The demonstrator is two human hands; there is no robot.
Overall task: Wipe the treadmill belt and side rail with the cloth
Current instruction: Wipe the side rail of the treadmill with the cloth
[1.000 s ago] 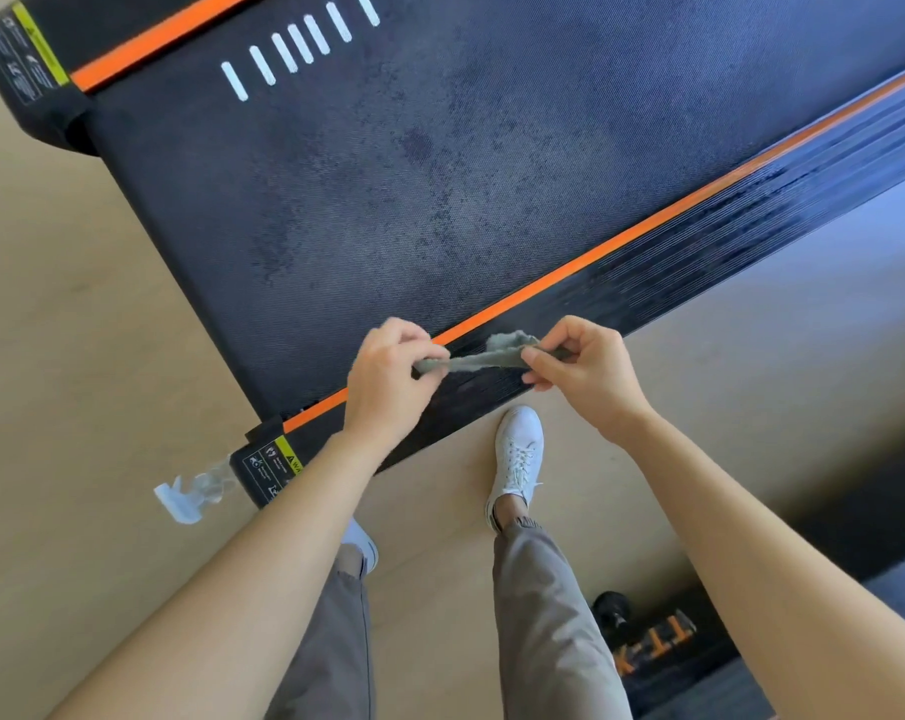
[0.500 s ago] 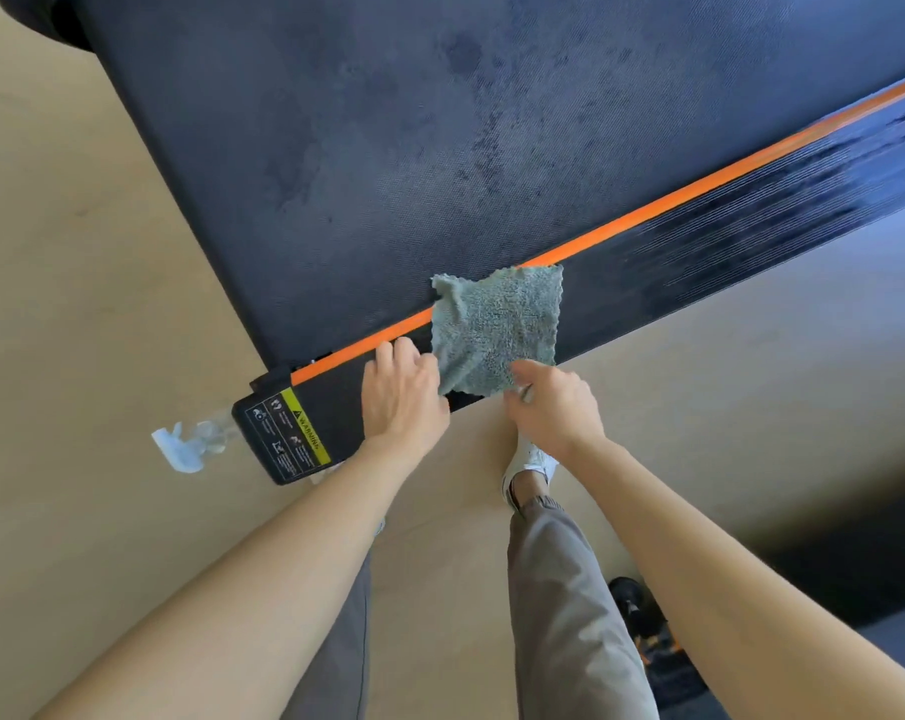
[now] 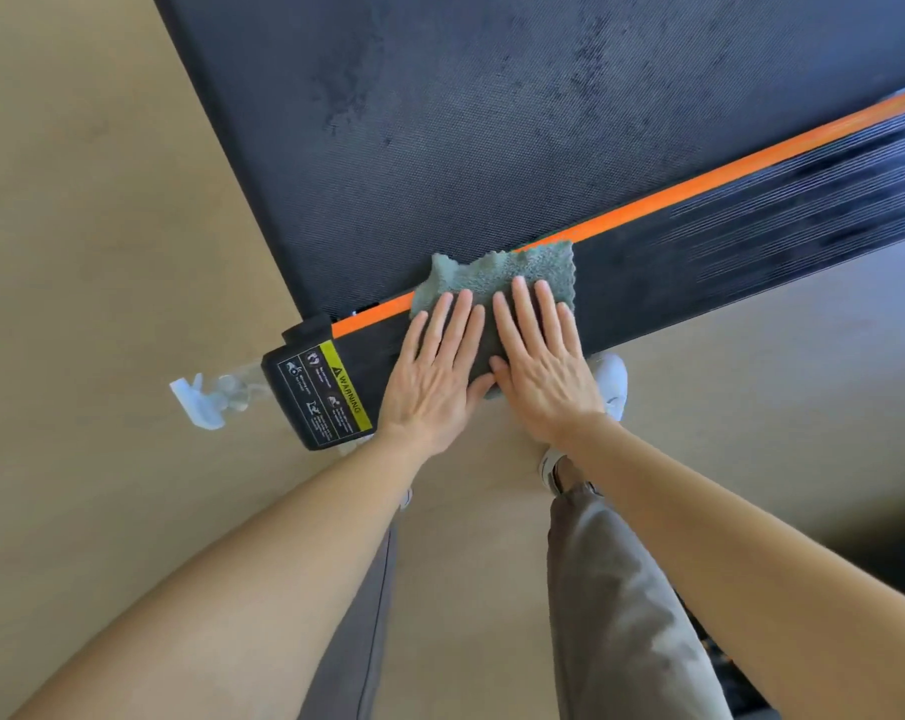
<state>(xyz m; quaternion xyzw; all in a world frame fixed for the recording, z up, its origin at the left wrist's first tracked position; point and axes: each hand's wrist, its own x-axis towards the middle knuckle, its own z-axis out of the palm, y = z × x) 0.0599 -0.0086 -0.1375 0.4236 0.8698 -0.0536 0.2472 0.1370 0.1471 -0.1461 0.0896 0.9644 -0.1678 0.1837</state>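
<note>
Exercise space: a gym or a home workout room; which of the two cannot be told. A treadmill (image 3: 440,200) fills the upper view, shown by its wide black textured running belt (image 3: 596,70), bright orange edge stripe (image 3: 700,185), black ribbed plastic side rail (image 3: 751,252) and black end cap with a yellow warning label (image 3: 315,392). It stands on a smooth tan floor (image 3: 102,252); a clear plastic spray bottle (image 3: 209,402) lies beside the end cap.

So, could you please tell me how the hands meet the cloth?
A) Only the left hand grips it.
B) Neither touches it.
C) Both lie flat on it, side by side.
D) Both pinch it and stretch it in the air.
C: the left hand and the right hand rest side by side with straight fingers on the cloth, pressing it onto the side rail and its orange stripe.
</note>
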